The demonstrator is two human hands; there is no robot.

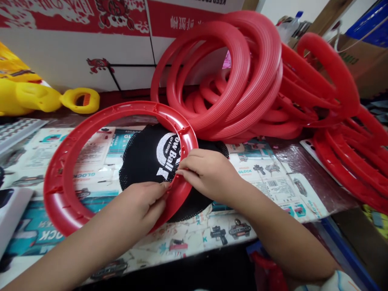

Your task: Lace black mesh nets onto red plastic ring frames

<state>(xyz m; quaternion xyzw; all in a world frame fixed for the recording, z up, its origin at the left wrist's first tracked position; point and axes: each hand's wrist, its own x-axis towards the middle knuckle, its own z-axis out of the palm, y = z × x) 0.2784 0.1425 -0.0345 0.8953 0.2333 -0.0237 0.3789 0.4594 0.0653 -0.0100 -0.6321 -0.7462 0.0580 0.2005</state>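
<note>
A red plastic ring (59, 173) with small pegs along its channel lies tilted over a round piece of black mesh fabric (142, 157) with white print. The mesh shows through the ring's hole and sticks out beyond its right side. My left hand (145, 202) is closed, thumb and fingertips pinched at the inner edge of the ring's near right part. Close beside it, my right hand (210, 173) pinches the same stretch of ring from the right. Whether a bit of mesh is also between the fingertips is hidden.
Ribbed red rings (224, 81) lean in a pile behind, and more red ring parts (348, 149) lie at the right. Printed cardboard (266, 190) covers the table. Yellow plastic pieces (33, 97) sit at the left, before a white and red carton (60, 56). A white object (15, 214) stands at the left edge.
</note>
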